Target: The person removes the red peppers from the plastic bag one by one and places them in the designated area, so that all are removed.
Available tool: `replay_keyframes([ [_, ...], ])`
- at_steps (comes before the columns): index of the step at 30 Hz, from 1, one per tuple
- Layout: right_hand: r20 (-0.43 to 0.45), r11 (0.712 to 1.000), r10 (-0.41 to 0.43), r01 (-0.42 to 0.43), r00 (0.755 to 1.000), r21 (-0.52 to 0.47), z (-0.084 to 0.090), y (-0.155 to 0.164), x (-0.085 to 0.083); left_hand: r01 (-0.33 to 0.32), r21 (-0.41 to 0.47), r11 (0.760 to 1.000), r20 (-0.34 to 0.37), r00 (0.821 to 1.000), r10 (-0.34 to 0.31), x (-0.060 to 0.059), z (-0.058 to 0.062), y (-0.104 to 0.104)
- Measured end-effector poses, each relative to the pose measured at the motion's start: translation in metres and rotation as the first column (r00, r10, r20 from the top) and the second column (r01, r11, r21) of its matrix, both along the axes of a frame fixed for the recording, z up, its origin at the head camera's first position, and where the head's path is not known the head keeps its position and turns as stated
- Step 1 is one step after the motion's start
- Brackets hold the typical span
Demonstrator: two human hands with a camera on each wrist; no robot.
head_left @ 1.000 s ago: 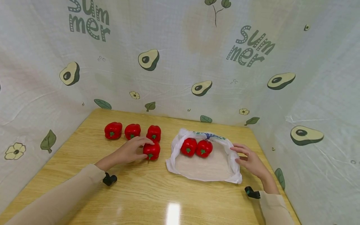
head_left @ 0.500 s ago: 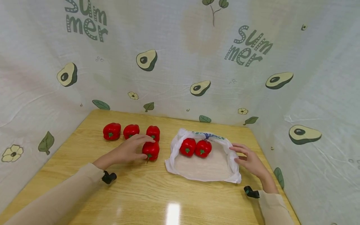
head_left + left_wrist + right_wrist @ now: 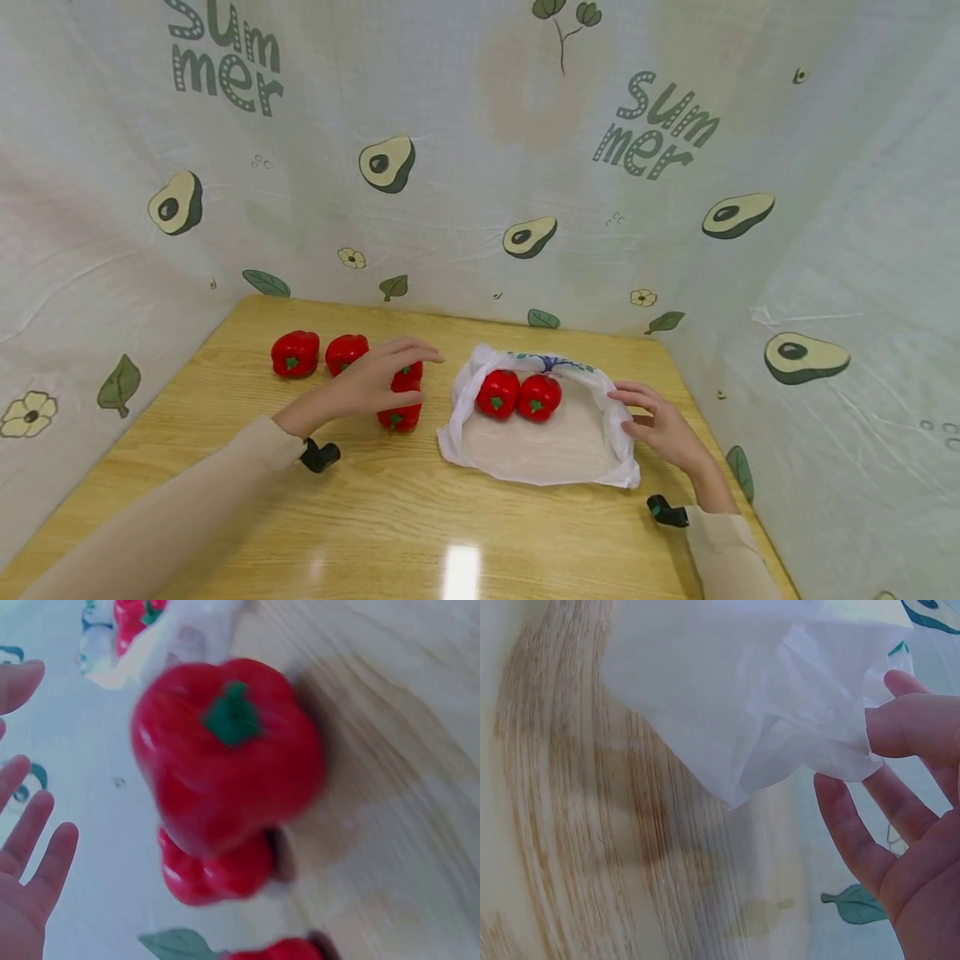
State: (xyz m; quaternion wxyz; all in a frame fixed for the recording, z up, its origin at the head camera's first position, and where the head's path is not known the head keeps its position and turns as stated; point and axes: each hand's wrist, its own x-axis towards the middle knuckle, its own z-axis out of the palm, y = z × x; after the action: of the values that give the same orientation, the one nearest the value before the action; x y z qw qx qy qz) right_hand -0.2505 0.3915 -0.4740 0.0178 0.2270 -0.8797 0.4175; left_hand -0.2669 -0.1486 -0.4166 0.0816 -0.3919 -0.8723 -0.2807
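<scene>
My left hand [image 3: 363, 383] hovers over the nearer red bell pepper [image 3: 397, 419], fingers extended and holding nothing. In the left wrist view its spread fingers stand apart from that pepper, whose green stem faces the camera. Right behind it sits another bell pepper [image 3: 409, 372], partly covered by the hand. A white plastic bag [image 3: 467, 408] lies with its mouth spread wide, and two bell peppers [image 3: 539, 398] rest side by side inside. At the bag's right edge, my right hand [image 3: 667, 429] holds the rim between thumb and fingers, as the plastic [image 3: 742, 690] shows.
Two more bell peppers [image 3: 296, 354] stand at the back left of the wooden table [image 3: 375, 517]. A printed cloth [image 3: 450, 183] hangs along the back and both sides. Each wrist carries a small black camera [image 3: 321, 457].
My left hand has come off the nearer bell pepper, rising and shifting slightly right. That pepper remains on the table. My right hand stays at the bag's rim.
</scene>
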Motion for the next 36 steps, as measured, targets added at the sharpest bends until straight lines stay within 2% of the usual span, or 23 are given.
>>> replay_keyframes([
  [5, 0.002, 1.0, -0.006, 0.006, 1.0, -0.004, 0.0, -0.001, 0.001, 0.034, -0.003, 0.999, -0.008, 0.999, -0.034, -0.002, 0.008, 0.024],
  [16, -0.004, 1.0, -0.004, 0.004, 1.0, 0.0, 0.002, -0.001, 0.002, 0.156, -0.035, 0.987, -0.019, 0.987, -0.157, -0.008, 0.013, 0.079],
  [22, 0.011, 1.0, 0.001, -0.001, 1.0, -0.004, 0.002, -0.001, 0.003, 0.152, -0.059, 0.987, 0.001, 0.988, -0.152, -0.016, 0.01, 0.107],
  [29, 0.0, 1.0, 0.004, -0.004, 1.0, -0.009, 0.001, -0.001, 0.002, 0.142, -0.074, 0.987, 0.022, 0.99, -0.14, -0.019, 0.012, 0.134],
  [36, -0.01, 1.0, 0.016, -0.016, 1.0, -0.007, 0.003, -0.003, 0.001, 0.126, -0.09, 0.988, 0.076, 0.99, -0.12, -0.031, -0.001, 0.153],
])
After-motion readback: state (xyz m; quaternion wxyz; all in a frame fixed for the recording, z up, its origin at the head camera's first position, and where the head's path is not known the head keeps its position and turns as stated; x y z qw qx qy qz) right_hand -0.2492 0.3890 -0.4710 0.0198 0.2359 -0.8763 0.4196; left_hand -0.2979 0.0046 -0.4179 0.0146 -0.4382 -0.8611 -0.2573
